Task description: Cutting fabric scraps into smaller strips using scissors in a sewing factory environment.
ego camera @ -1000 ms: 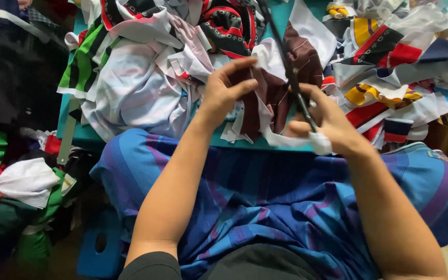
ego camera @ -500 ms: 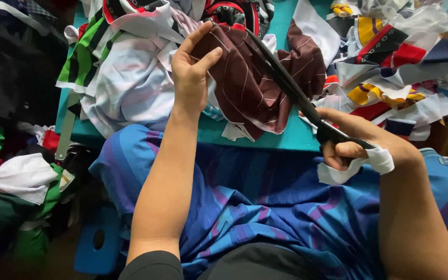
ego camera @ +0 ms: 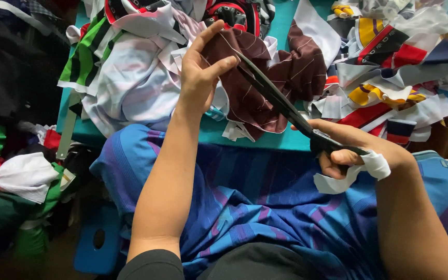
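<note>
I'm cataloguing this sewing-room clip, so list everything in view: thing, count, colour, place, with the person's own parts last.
maroon striped fabric piece: one, dark maroon with thin pale stripes, held up over the table edge
scissors: one pair, black, blades against the maroon piece
teal table: one, teal, across the top
fabric scrap heaps: count unclear, white, red, yellow, navy, green, covering the table
blue striped cloth: one, blue and purple, over the lap
floor clothes pile: count unclear, green, white, orange, left
white strip: one, white, wrapped round the right hand
left hand: pinching the maroon piece
right hand: gripping the scissor handles
</note>
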